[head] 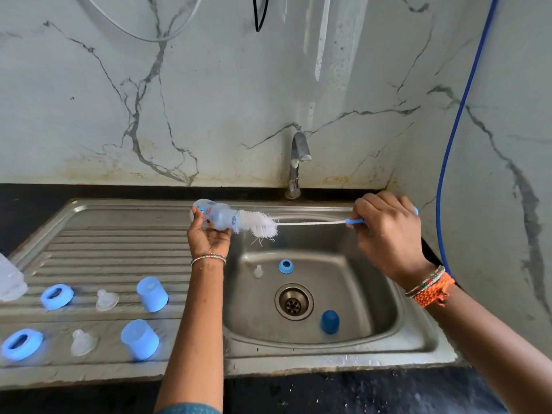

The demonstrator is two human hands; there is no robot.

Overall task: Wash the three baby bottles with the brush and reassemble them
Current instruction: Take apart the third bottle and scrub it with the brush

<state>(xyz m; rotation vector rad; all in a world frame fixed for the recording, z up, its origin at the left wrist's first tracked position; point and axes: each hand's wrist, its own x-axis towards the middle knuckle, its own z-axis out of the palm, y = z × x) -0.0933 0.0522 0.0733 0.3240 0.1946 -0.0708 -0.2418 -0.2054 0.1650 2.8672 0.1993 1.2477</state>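
Note:
My left hand (206, 237) grips a clear baby bottle (216, 216) held sideways above the sink's left rim, mouth pointing right. My right hand (388, 231) holds the blue handle of the bottle brush (260, 225); its white bristles sit at the bottle's mouth, mostly outside it. On the draining board lie two blue collar rings (56, 296) (21, 344), two clear teats (106, 300) (82, 342) and two light blue caps (152, 293) (139, 339). In the basin lie a teat (258, 271), a blue ring (286, 266) and a darker blue cap (329, 321).
The steel sink (412, 333) has a drain (294, 301) at its centre and a tap (297, 162) behind it, with no water running. Part of another clear bottle (10, 279) shows at the left edge. A blue hose (448, 162) hangs down the right wall.

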